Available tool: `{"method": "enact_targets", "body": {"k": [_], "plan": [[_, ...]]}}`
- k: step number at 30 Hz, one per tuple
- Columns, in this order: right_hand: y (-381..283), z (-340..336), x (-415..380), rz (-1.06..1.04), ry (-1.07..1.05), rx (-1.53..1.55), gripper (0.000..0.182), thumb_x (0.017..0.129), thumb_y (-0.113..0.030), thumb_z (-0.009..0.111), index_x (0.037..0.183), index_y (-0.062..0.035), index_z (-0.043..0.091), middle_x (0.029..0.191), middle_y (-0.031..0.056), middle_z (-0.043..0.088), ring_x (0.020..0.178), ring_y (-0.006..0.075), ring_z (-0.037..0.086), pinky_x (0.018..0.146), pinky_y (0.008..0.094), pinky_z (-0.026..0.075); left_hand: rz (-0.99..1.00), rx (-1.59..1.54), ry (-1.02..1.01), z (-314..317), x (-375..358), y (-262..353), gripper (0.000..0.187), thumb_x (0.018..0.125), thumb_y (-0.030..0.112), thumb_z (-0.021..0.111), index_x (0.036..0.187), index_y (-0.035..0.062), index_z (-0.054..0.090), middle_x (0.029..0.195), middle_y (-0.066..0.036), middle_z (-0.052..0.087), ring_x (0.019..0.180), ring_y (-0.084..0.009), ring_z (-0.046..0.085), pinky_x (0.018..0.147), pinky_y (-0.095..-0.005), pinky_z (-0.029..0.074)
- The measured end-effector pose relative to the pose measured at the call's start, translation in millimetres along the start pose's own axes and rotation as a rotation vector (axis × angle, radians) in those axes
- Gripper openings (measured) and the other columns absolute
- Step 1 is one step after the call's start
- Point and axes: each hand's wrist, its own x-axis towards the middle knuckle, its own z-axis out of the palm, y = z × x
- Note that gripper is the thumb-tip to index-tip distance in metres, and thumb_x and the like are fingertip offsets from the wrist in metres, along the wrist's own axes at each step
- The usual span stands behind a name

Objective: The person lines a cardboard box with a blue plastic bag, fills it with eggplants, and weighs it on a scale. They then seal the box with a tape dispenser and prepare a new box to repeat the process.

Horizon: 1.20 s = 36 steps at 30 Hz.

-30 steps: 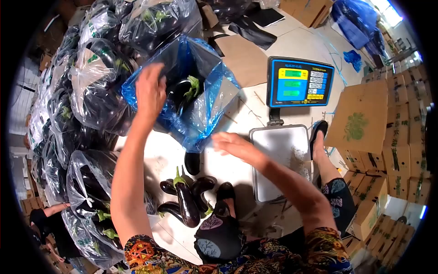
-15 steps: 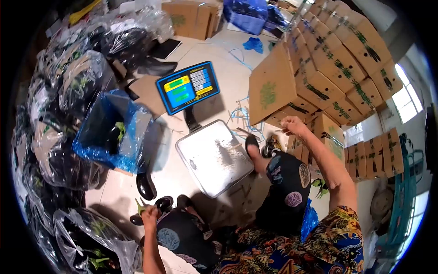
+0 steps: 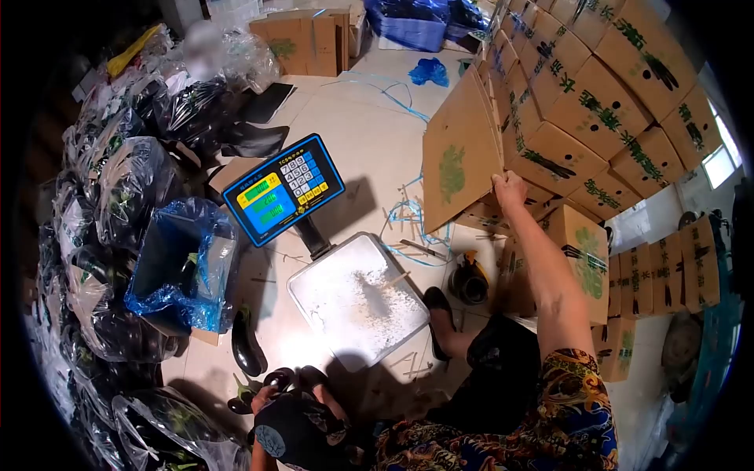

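Observation:
My right hand [image 3: 510, 191] reaches forward, its fingers closed on the right edge of a large flattened cardboard box [image 3: 463, 157] that leans against the stacked cartons. Low in the view, my left hand [image 3: 262, 399] is partly hidden by my knee. Its fingers look closed at the green stem end of a dark eggplant [image 3: 239, 406]. Another long eggplant [image 3: 248, 342] lies on the floor just beyond. In front of me stands a platform scale [image 3: 357, 298] with loose dirt on its plate, its keypad display [image 3: 284, 188] turned toward me.
Left of the scale is a carton lined with blue plastic [image 3: 184, 263], eggplant inside. Clear bags of eggplants [image 3: 118, 259] pile along the left. Stacked printed cartons [image 3: 581, 118] rise at right. A tape dispenser [image 3: 470, 281], blue strapping [image 3: 408, 212] and stem scraps lie on the floor.
My right hand has moved forward from just beside the flattened box onto its edge and closed there. The view has shifted; my left hand stays by the eggplant, now more hidden by my knee.

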Motion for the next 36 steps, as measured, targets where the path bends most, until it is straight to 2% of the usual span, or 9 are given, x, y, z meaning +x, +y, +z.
{"method": "enact_targets", "body": {"k": [1, 7, 9, 12, 15, 17, 21, 29, 36], "plan": [[-7, -2, -3, -0.127, 0.083, -0.118, 0.024, 0.08, -0.021, 0.065, 0.068, -0.0043, 0.053, 0.067, 0.0107, 0.061, 0.053, 0.0139, 0.056, 0.053, 0.0302, 0.046, 0.022, 0.028, -0.009, 0, 1, 14, 0.024, 0.087, 0.01, 0.06, 0.107, -0.0021, 0.064, 0.082, -0.01, 0.069, 0.072, -0.0152, 0.063, 0.067, -0.0279, 0.051], [-52, -83, -79, 0.075, -0.926, 0.023, 0.021, 0.079, -0.023, 0.067, 0.08, -0.0028, 0.06, 0.071, 0.0103, 0.064, 0.048, 0.0174, 0.057, 0.05, 0.0313, 0.047, 0.088, 0.074, 0.011, -13, 9, 54, 0.024, 0.087, 0.01, 0.059, 0.108, -0.0026, 0.064, 0.083, -0.011, 0.068, 0.073, -0.0155, 0.063, 0.068, -0.0283, 0.051], [-76, -117, -118, -0.029, -0.851, -0.077, 0.031, 0.08, -0.029, 0.07, 0.093, -0.0012, 0.063, 0.081, 0.0086, 0.066, 0.061, 0.0194, 0.062, 0.058, 0.0337, 0.05, 0.042, 0.028, 0.017, -15, 18, 56, 0.028, 0.088, 0.01, 0.057, 0.112, -0.0034, 0.061, 0.088, -0.013, 0.069, 0.075, -0.0173, 0.065, 0.069, -0.0286, 0.051], [-50, -83, -114, 0.18, -0.938, 0.566, 0.038, 0.082, -0.028, 0.07, 0.105, 0.0018, 0.062, 0.091, 0.0086, 0.065, 0.077, 0.0215, 0.063, 0.071, 0.0362, 0.05, 0.032, -0.015, 0.0, -3, 28, 84, 0.03, 0.087, 0.012, 0.058, 0.113, -0.0034, 0.061, 0.092, -0.014, 0.068, 0.079, -0.0181, 0.066, 0.071, -0.0291, 0.052], [-31, -35, -93, 0.115, -0.706, 0.512, 0.032, 0.086, -0.021, 0.064, 0.105, 0.0043, 0.062, 0.091, 0.0097, 0.066, 0.074, 0.022, 0.061, 0.069, 0.0354, 0.048, 0.167, 0.065, -0.071, 11, 43, 111, 0.027, 0.087, 0.014, 0.06, 0.109, -0.0011, 0.064, 0.085, -0.013, 0.069, 0.079, -0.0168, 0.067, 0.071, -0.029, 0.052], [-38, -26, -74, 0.394, -0.683, 0.498, 0.03, 0.088, -0.015, 0.059, 0.109, 0.0062, 0.062, 0.095, 0.0115, 0.067, 0.083, 0.0209, 0.061, 0.074, 0.0358, 0.048, 0.12, 0.148, -0.176, 13, 44, 146, 0.027, 0.088, 0.009, 0.061, 0.112, -0.0027, 0.061, 0.088, -0.011, 0.067, 0.081, -0.017, 0.066, 0.072, -0.0282, 0.053], [-59, -74, -90, 0.279, -0.653, 0.493, 0.031, 0.088, -0.015, 0.058, 0.11, 0.0073, 0.061, 0.099, 0.0118, 0.066, 0.089, 0.0187, 0.06, 0.078, 0.0329, 0.046, 0.296, 0.34, -0.132, 3, 60, 175, 0.027, 0.084, 0.012, 0.063, 0.108, 0.0012, 0.064, 0.087, -0.018, 0.069, 0.08, -0.0265, 0.069, 0.075, -0.0341, 0.053], [-90, -282, -239, -0.045, -0.578, 0.383, 0.035, 0.081, -0.018, 0.058, 0.108, 0.0046, 0.06, 0.094, 0.0078, 0.065, 0.085, 0.017, 0.057, 0.078, 0.0302, 0.046, 0.481, 0.289, -0.246, 4, 38, 264, 0.029, 0.089, 0.015, 0.058, 0.113, -0.0013, 0.06, 0.089, -0.009, 0.067, 0.08, -0.0141, 0.062, 0.073, -0.0279, 0.05], [-43, -270, -311, -0.368, -0.819, 0.149, 0.036, 0.081, -0.022, 0.064, 0.108, 0.0014, 0.06, 0.094, 0.0195, 0.067, 0.08, 0.0283, 0.066, 0.073, 0.0365, 0.052, 0.439, -0.036, -0.345, 23, -28, 333, 0.059, 0.09, 0.041, 0.059, 0.135, 0.0043, 0.047, 0.118, -0.015, 0.059, 0.106, -0.0207, 0.057, 0.084, -0.0355, 0.051]]}}
